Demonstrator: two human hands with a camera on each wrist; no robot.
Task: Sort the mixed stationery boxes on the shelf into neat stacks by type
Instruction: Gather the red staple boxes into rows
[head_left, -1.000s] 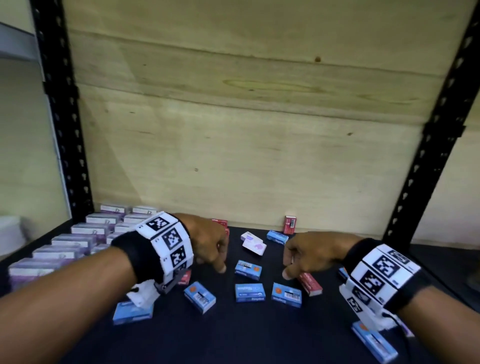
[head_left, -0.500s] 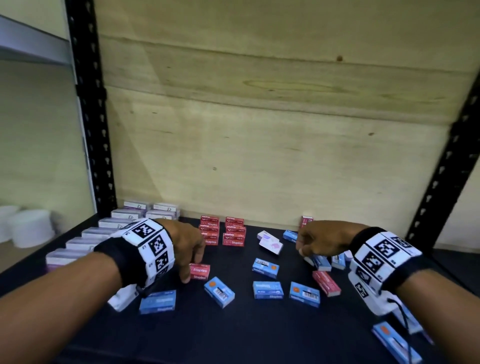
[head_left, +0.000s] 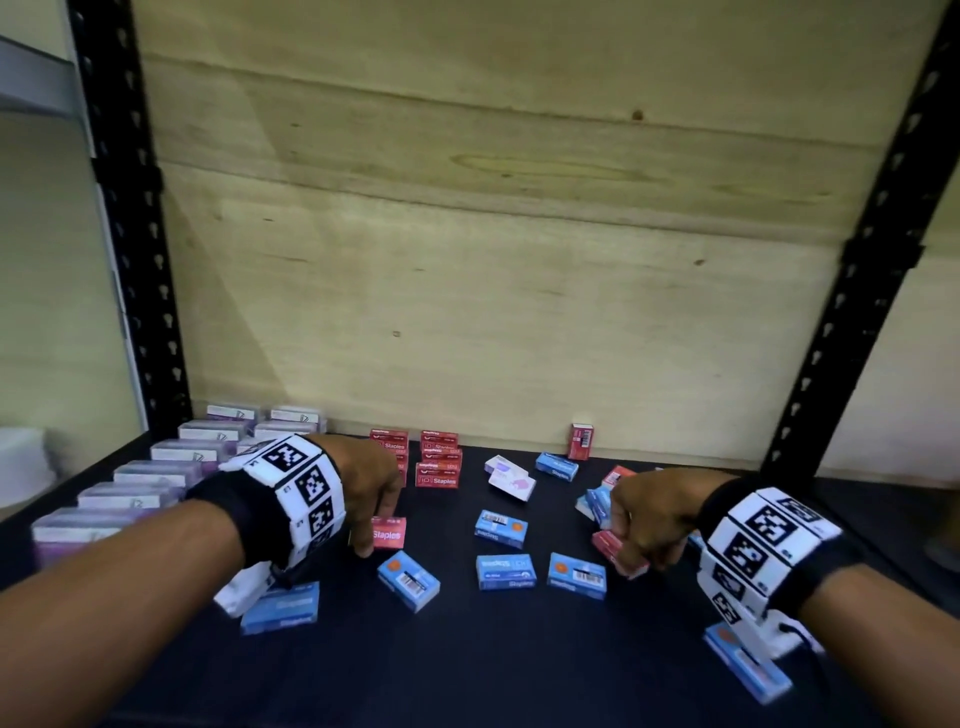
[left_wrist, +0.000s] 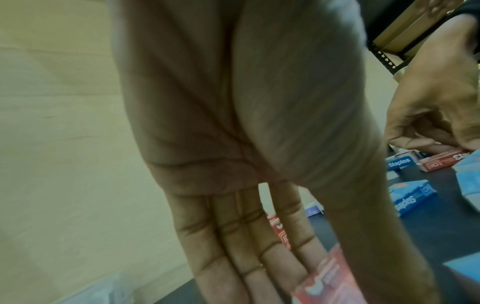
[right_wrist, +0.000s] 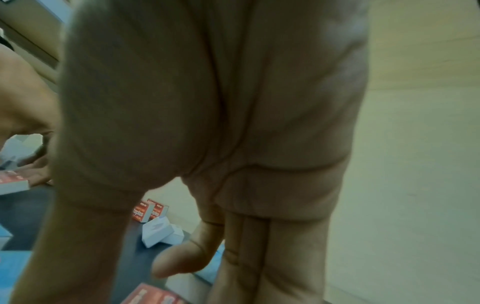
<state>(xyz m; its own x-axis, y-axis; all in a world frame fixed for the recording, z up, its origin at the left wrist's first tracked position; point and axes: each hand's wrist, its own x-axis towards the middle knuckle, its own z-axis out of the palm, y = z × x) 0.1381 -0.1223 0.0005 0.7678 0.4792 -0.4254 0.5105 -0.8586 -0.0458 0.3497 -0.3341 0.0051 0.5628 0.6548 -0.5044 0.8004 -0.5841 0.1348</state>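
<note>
Right now you stand at the shelf (head_left: 519, 675), its dark deck scattered with small boxes. Along the left run rows of purple boxes (head_left: 156, 470), already lined up; at the back sits the red stack (head_left: 439, 460); loose blue boxes (head_left: 504, 571) lie across the middle. Your left hand (head_left: 371, 486) pinches a red box (head_left: 388, 532) between thumb and straight fingers, tilted up off the deck just in front of the red stack. Your right hand (head_left: 652, 514) is curled down over another red box (head_left: 621, 556), thumb and fingers at its sides; whether it is lifted I cannot tell. You are gathering the reds, I judge. Next, carry each one back and square it on the red stack, labels matching.
</note>
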